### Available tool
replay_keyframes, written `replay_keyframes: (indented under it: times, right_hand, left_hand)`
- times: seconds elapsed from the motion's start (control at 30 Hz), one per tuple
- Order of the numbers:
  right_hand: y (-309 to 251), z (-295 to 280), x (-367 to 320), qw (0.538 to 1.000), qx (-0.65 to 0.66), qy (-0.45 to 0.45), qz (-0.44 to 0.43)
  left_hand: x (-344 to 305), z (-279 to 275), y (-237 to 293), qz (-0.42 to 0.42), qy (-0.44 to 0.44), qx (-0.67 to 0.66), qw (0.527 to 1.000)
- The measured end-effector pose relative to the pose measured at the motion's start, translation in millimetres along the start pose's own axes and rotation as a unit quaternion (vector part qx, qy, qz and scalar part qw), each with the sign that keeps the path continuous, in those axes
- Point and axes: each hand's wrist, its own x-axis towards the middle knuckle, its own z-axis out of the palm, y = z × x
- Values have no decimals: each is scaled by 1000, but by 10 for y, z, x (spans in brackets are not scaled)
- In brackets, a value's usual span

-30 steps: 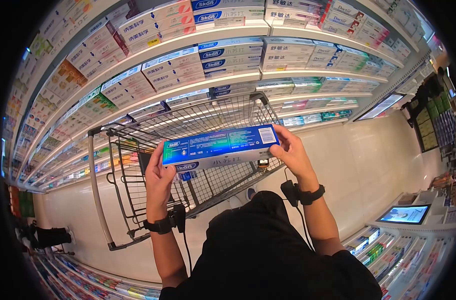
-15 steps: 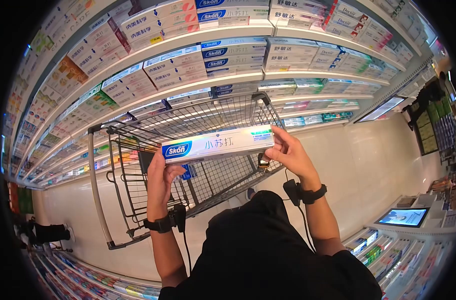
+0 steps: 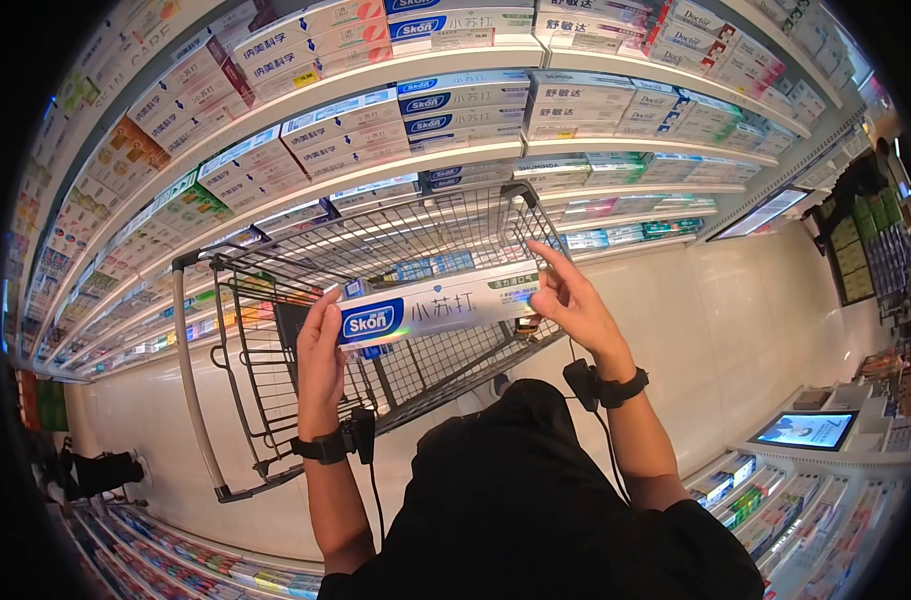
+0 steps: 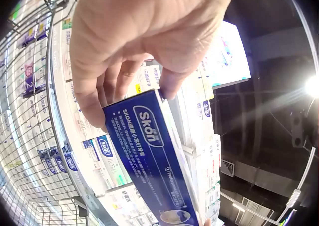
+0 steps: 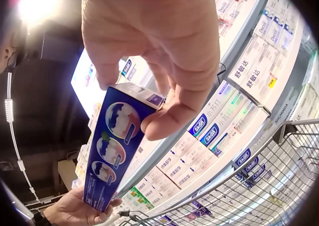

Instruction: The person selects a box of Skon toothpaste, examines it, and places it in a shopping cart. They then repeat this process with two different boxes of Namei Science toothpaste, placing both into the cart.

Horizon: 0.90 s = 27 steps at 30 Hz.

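A long Skon toothpaste box is held level in front of the body, its silver front face up in the head view. My left hand grips the left end, with thumb and forefinger at its corners in the left wrist view. At the other end, my right hand pinches the box between thumb and fingers, the forefinger stretched upward past the edge. Both wrist views show the dark blue panel of the box, printed with round tooth pictures.
Below the box stands a wire shopping cart with some blue packages inside. Shelves stacked with toothpaste boxes run along the far side. Pale floor lies to the right, and a lit screen stands by a lower shelf.
The box has rolled from its blue-green text panel to the silver front face and has shifted slightly right. My right forefinger has lifted from the end of the box.
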Motion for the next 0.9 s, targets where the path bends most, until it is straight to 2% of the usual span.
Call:
replay_keyframes:
  times: [0.13, 0.23, 0.33, 0.43, 0.53, 0.6, 0.7, 0.8, 0.83, 0.9]
  right_hand:
    - [92, -24, 15, 998, -26, -55, -21]
    - [104, -34, 1, 998, -28, -45, 16]
    - [117, -23, 20, 999, -1, -32, 31]
    - [12, 1, 4, 997, 23, -19, 64]
    - [51, -36, 15, 995, 19, -10, 93]
    - [104, -84, 26, 995, 11, -13, 95]
    - [282, -182, 90, 995, -95, -41, 2]
    - [120, 10, 52, 998, -6, -38, -58]
    - [135, 7, 55, 996, 40, -65, -37]
    - [18, 33, 31, 996, 38, -76, -3]
  left_hand:
    - [-12, 67, 35, -1, 14, 41, 999]
    - [-18, 14, 42, -17, -30, 20, 999]
    - [-20, -19, 13, -6, -66, -60, 996]
    - [-149, 154, 95, 97, -61, -87, 990]
    - [-103, 27, 22, 124, -76, -5, 989]
    - [-84, -29, 26, 74, -88, -29, 993]
    - [-79, -23, 47, 6, -84, -47, 995]
    - [-66, -45, 31, -49, -80, -52, 994]
    - [-61, -55, 22, -66, -80, -54, 993]
    - [-51, -45, 41, -111, -59, -37, 991]
